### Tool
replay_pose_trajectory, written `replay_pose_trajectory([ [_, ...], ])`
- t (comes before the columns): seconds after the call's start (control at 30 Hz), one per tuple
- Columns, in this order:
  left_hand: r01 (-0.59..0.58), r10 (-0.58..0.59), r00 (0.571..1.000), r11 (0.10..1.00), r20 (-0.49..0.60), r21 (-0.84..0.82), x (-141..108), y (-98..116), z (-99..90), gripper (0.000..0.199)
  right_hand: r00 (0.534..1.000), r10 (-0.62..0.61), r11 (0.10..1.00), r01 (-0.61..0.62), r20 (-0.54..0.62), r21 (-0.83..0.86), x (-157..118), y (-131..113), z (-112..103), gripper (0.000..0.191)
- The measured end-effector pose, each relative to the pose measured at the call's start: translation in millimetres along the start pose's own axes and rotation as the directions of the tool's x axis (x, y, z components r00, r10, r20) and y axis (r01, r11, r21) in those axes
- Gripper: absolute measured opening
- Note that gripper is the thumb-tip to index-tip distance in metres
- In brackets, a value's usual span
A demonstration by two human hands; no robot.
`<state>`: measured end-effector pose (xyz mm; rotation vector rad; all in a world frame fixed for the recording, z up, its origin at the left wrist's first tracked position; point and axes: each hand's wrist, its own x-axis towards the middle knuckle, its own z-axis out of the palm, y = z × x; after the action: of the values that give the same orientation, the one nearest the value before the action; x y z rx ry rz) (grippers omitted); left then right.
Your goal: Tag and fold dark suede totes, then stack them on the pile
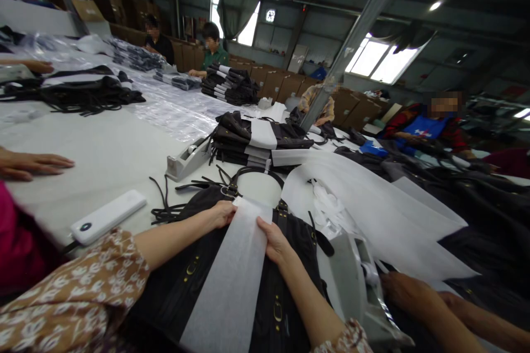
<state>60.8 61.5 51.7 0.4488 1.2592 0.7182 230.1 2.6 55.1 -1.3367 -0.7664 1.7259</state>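
Note:
A long white paper strip (232, 281) lies down the middle of a black bag (178, 270) with brass buckles and tassels. My left hand (223, 214) pinches the strip's upper left edge. At its right edge, my right hand (271, 238) holds the strip between thumb and fingers. Above both hands, the bag's handle (259, 170) arches over the white table (103, 149).
Stacked black bags (256, 138) stand behind, beside a grey tape dispenser (188, 159). Another dispenser (356, 281) and white sheets (372, 204) are at right. A white power bank (108, 216) lies left. Other people's hands (35, 164) reach in from both sides.

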Motion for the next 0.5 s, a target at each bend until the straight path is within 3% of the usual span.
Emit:
replay_pose_trajectory([
  [0.1,0.043,-0.045,0.999,0.997,0.026,0.067,9.1,3.9,11.3,0.023,0.997,-0.037,0.987,0.025,-0.073,-0.156,3.2,7.1,0.6,0.028],
  [0.27,0.055,-0.075,0.993,0.976,0.088,0.208,3.1,9.7,12.2,0.023,0.969,-0.175,0.927,0.103,-0.172,-0.362,2.4,10.8,10.8,0.037],
  [0.4,-0.052,0.008,0.992,0.936,0.127,0.348,-15.3,18.6,0.1,0.015,0.947,-0.254,0.835,0.110,-0.199,-0.540,-10.3,5.7,12.0,0.042],
  [0.5,-0.179,0.137,0.983,0.857,0.121,0.483,-33.9,24.8,-14.0,0.018,0.936,-0.295,0.744,0.101,-0.190,-0.660,-22.1,0.9,11.0,0.044],
])
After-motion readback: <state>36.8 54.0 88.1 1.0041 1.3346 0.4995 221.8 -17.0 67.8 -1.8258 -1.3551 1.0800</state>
